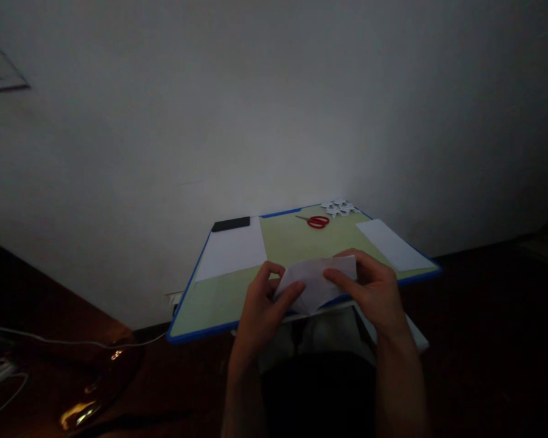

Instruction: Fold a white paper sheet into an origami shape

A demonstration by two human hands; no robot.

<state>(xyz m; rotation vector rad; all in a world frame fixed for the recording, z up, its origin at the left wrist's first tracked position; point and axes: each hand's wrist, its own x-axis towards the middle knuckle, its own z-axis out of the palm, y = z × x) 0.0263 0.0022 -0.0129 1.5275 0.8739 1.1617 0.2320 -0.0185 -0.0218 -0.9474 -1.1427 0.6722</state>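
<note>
Between my two hands is a folded sheet of white paper (313, 281), held up over the near edge of the small table (296, 240). My left hand (267, 301) pinches its left end, thumb on the face toward me. On the right end, my right hand (372, 289) grips with the thumb in front and the other fingers mostly hidden behind. The paper's lower edge comes to a point near the middle. Farther back lie red-handled scissors (317, 222), apart from both hands.
A cut-out white paper snowflake (340, 208) lies at the back right corner. White paper (393, 244) rests along the right side. At left, a dark flat object (231, 224) sits atop a white sheet (232, 252). The wall (274, 121) stands directly behind; a cable (86, 344) runs at lower left.
</note>
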